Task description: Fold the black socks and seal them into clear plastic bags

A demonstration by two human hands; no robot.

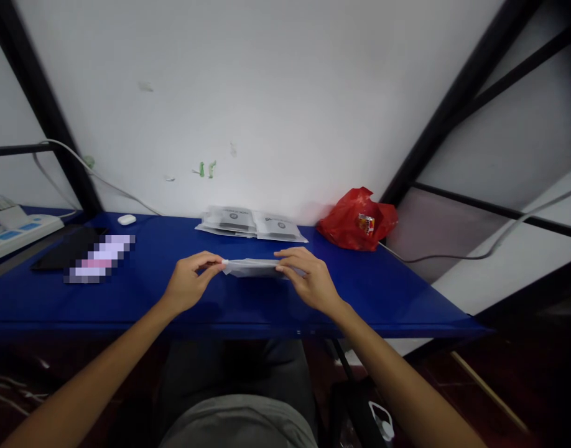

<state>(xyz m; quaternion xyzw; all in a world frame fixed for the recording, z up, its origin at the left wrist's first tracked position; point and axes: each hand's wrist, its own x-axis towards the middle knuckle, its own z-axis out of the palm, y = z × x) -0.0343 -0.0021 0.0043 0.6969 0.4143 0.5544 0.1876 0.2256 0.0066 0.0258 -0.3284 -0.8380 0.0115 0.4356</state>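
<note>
Both my hands hold one flat clear plastic packet (pixel 250 267) just above the blue table (pixel 397 292). My left hand (pixel 190 283) pinches the packet's left end between thumb and fingers. My right hand (pixel 308 280) grips its right end from above. The packet lies level between them, seen edge-on. Behind it, against the white wall, a small stack of similar clear packets (pixel 250 223) with dark printed labels rests on the table.
A red plastic bag (pixel 355 221) sits at the back right. A white earbud case (pixel 126 219) and a dark flat device (pixel 66 249) lie at the left. A power strip (pixel 19 229) stands at the far left. Black frame bars flank the table.
</note>
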